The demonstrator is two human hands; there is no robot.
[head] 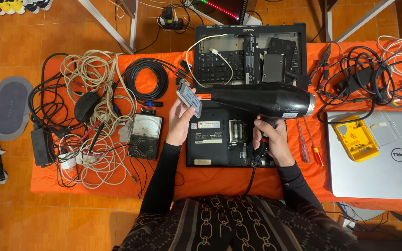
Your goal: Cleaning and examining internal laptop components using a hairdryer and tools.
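a: start at the left. what lies on the orange cloth (238,179)?

b: a heap of pale and black cables (87,116), a black mouse (86,106) among them, a coiled black cable (146,81), then an analogue multimeter (146,136) with a pale dial face.

a: and the left hand (180,122)?

b: raised over the table, fingers clenched on a small flat drive (189,97), a silver-grey rectangle held tilted, with a pale label on its face. it sits just beside the nozzle of the hair dryer (264,100).

a: the dryer?

b: black, glossy body, silver ring at its rear, lying crosswise above an upturned black laptop (210,144). the right hand (270,142) grasps its handle, and the cord drops towards the person's lap.

a: what is inside that laptop?

b: its bottom cover is off; a label plate and a green memory board show in the open bay. behind it a second open laptop shell (250,53) holds a keyboard, a white cable and a flat grey drive.

a: further right?

b: two screwdrivers (309,145), pliers (321,65), more tangled cables, and a closed silver laptop (378,160) bearing a yellow case (354,138) with a clear lid open beside it; what is in it is too small to tell.
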